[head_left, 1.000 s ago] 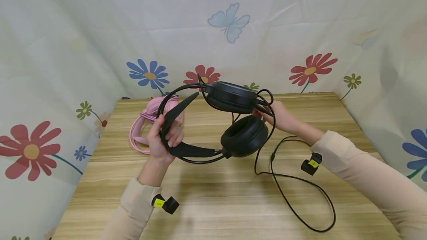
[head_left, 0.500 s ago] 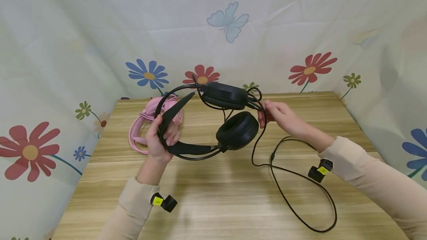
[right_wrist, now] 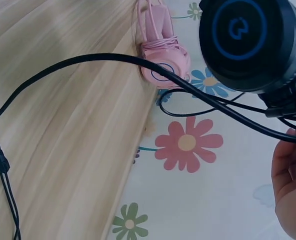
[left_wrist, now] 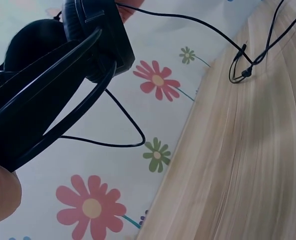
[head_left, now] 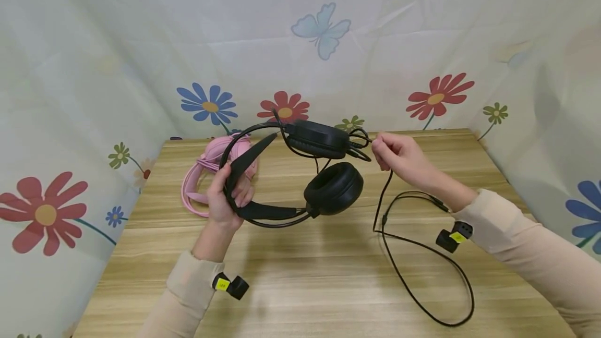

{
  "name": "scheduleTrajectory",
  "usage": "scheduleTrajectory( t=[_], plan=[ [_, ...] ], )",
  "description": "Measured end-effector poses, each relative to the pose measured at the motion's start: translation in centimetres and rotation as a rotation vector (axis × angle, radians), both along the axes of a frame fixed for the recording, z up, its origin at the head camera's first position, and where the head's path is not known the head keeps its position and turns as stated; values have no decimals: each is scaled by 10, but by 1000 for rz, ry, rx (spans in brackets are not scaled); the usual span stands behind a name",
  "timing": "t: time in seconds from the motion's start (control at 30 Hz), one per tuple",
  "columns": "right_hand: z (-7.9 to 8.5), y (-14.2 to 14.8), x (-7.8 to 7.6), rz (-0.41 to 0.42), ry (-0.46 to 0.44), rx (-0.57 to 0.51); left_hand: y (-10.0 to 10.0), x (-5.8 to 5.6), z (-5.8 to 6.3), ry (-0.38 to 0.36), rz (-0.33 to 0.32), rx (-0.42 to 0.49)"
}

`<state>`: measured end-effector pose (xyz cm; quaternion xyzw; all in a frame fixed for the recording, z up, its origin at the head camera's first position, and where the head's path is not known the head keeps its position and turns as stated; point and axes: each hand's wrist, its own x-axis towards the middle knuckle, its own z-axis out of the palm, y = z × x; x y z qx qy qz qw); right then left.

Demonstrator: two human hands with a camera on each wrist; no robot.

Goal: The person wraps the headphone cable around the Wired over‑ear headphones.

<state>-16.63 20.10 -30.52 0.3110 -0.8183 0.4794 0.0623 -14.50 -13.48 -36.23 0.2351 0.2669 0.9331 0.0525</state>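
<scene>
Person at the wood-grain tabletop [head_left: 291, 275], both forearms reaching in, cream sleeves [head_left: 192, 281] ending in bands with small black wrist cameras [head_left: 238, 287]. Between the hands, a black over-ear headset with a padded headband [head_left: 269, 210] is held up in the air above the table, on its side: headband toward the person's left, cushioned near ear cup [head_left: 335, 192] and far ear cup [head_left: 321, 139] toward the right. Left hand [head_left: 225, 197] grips the headband at its crown, fingers curled round it, thumb on the near face. Right hand [head_left: 401, 158], just beyond the ear cups, pinches a thin black cable [right_wrist: 108, 57], fingertips together on it. Small loops of cable bunch between that hand and the far ear cup; from below the hand the rest drops to the tabletop, lying there in a wide loop on the right, with a small black splitter [right_wrist: 1, 162] along it. Right wrist view shows a blue ring on one ear cup's outer face. A pink headset, its cord wound round it [head_left: 218, 150], lies at the table's far left, beyond the left hand. Behind everything, pale cloth printed with flowers and a butterfly [head_left: 422, 40].
</scene>
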Motion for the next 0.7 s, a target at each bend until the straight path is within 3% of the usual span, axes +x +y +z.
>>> scheduleTrajectory(
  t=[0.3, 0.5, 0.7],
  plan=[
    [10, 1, -6, -35, 2, -47, 1, 3, -4, 15, 68, -75],
    [8, 8, -15, -85, -69, -18, 0, 6, -8, 22, 31, -64],
    [8, 11, -15, -153, -95, 52, -2, 7, -7, -4, -38, -45]
  ],
)
